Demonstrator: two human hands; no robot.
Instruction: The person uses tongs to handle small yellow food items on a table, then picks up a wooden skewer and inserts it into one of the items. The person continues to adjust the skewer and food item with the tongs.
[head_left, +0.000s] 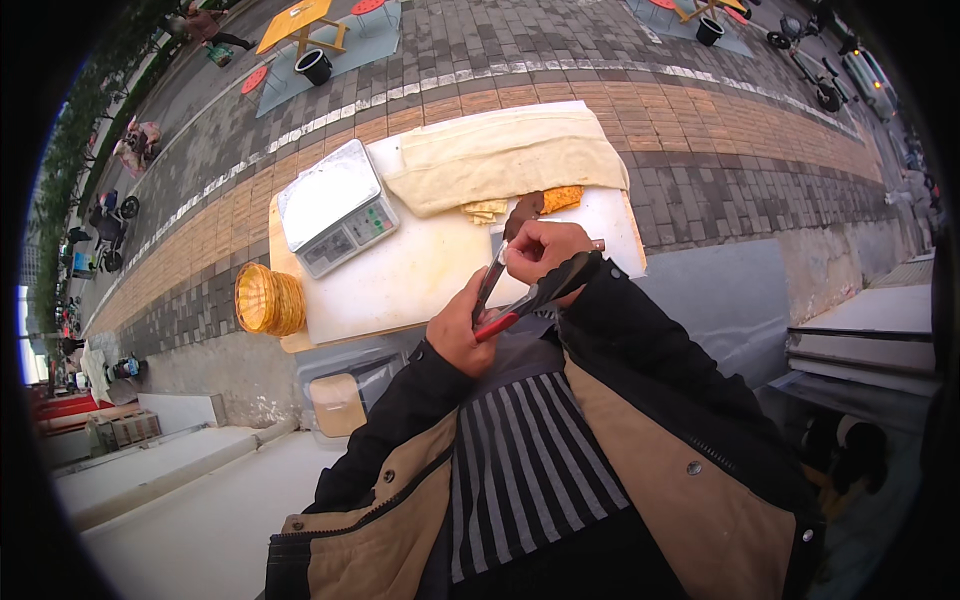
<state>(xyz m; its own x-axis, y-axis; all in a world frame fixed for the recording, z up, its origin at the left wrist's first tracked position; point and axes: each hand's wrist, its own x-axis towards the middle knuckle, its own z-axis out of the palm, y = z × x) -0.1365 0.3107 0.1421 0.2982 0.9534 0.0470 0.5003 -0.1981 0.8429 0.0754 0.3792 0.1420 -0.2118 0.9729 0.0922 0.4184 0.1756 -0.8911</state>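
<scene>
My left hand (465, 330) is closed around a long-armed metal tool (491, 281) with a red grip (496, 328). One arm points up to the fingertips of my right hand (551, 247); the other runs beside my right wrist. My right fingers are pinched at the first arm's tip, where a small white bit shows; what they grip is partly hidden. Beyond them, a dark brown, wavy-edged piece (523, 214) lies between pale flat pieces (486, 210) and orange ones (562, 199). A cream cloth (510, 161) partly covers the food on a white cutting board (397, 285).
A digital scale (337, 202) stands at the board's left, with stacked wicker baskets (270, 300) at the corner. Below the board's near edge is a clear plastic container (337, 405). A paved walkway with a wooden table (300, 22) and a black bin (313, 67) lies beyond.
</scene>
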